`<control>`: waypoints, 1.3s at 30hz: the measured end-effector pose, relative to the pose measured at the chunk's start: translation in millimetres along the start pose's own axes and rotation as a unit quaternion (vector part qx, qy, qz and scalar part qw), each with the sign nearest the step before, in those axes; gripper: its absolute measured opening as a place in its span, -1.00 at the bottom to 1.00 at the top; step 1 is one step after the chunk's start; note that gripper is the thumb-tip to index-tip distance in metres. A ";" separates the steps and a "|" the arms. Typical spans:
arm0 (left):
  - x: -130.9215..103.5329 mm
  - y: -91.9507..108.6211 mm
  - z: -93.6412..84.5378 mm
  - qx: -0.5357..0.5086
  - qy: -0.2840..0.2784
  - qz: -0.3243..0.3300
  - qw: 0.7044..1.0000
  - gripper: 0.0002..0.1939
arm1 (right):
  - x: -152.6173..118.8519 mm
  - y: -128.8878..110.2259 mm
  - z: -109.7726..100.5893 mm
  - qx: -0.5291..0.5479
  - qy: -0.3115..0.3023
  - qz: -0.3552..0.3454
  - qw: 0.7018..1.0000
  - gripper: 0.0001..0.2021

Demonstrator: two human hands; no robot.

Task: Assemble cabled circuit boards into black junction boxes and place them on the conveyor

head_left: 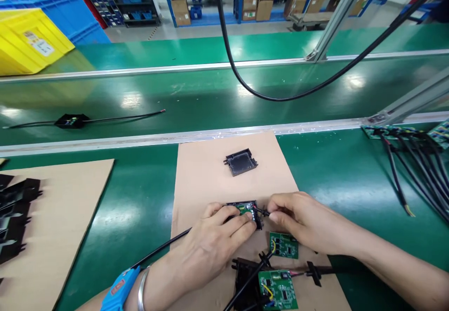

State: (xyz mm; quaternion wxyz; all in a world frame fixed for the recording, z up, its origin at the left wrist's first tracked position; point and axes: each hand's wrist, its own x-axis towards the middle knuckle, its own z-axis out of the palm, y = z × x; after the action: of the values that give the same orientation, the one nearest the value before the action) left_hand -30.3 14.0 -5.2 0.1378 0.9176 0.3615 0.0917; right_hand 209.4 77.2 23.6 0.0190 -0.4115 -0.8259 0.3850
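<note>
While left hand (206, 238) firm on one board (247, 207), right hand (303, 217) tight on one cable (264, 212)

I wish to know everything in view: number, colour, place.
Work surfaces: several, green, throughout
Cardboard sheets: two, tan, centre, left
Filled case: one, black, centre
Open case: one, black, beyond it
Near boards: two, green, bottom
Near cables: several, black, bottom
Grouped cases: several, black, left
Wired unit: one, black, far left
Cabled boards: multiple, green, right
Bin: one, yellow, upper left
Crates: count unclear, blue, upper left
Hanging cable: one, black, upper right
Posts: two, silver, right
Boxes: several, brown, background
Wristband: one, blue, bottom left
Bangle: one, silver, bottom left
Left grip: one, bare, on filled case
Right grip: one, bare, pinching cable
</note>
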 end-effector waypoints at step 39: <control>-1.0 -1.8 2.3 0.054 0.009 0.026 0.998 -0.55 | 8.0 13.6 14.6 -0.304 0.079 -0.263 0.912 -0.81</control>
State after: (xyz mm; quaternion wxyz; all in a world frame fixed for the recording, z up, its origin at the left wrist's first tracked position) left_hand -31.6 14.2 -8.0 0.0824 0.9321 0.3427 0.0836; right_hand 208.1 78.7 2.2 0.0590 -0.1945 -0.9771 0.0625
